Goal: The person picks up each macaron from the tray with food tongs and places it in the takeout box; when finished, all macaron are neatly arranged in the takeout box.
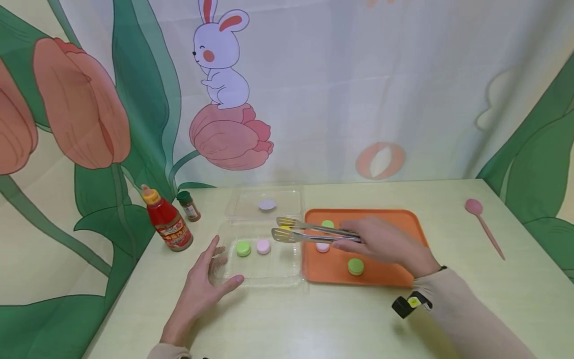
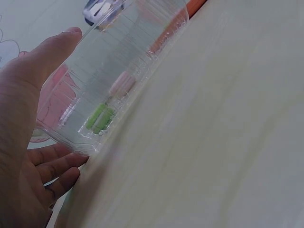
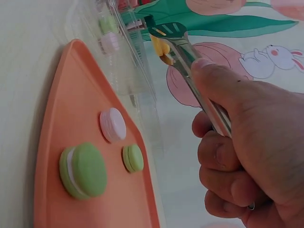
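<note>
My right hand (image 1: pixel 381 244) grips metal tongs (image 1: pixel 329 235), and a yellow macaron (image 3: pixel 160 46) is pinched between their slotted tips. The tips hang over the right part of a clear plastic container (image 1: pixel 273 269). In its base lie a green macaron (image 1: pixel 243 248) and a pink macaron (image 1: pixel 263 246), side by side toward the left. My left hand (image 1: pixel 202 281) is spread at the container's left front corner, thumb along the front and fingers by the left side. An orange tray (image 1: pixel 385 279) at the right bears a pink macaron (image 3: pixel 113 125) and two green ones (image 3: pixel 83 170).
The container's lid (image 1: pixel 242 202) is folded back behind its base. Left of it stand a red sauce bottle (image 1: pixel 170 222) and a small spice jar (image 1: pixel 189 206) with a green cap. A pink spoon (image 1: pixel 484 227) lies right of the tray. A printed curtain (image 1: pixel 314 99) hangs behind the table.
</note>
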A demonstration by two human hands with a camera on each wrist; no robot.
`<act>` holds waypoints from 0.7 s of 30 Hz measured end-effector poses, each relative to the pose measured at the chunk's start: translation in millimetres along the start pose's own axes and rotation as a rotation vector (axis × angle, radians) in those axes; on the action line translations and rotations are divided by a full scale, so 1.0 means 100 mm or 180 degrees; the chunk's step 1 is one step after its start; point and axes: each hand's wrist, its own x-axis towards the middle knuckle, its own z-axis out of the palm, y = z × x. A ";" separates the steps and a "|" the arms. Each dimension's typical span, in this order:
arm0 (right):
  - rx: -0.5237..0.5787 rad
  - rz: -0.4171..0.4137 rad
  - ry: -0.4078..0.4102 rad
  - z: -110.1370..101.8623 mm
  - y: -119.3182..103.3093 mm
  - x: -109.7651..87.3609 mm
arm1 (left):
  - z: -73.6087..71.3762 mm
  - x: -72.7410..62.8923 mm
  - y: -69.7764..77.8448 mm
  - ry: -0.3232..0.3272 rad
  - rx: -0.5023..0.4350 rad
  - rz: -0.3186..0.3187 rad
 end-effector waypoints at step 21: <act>-0.0484 -0.0008 -0.0497 -0.08 -0.36 0.37 | 0.00 0.00 -0.03 0.0062 -0.0046 0.0142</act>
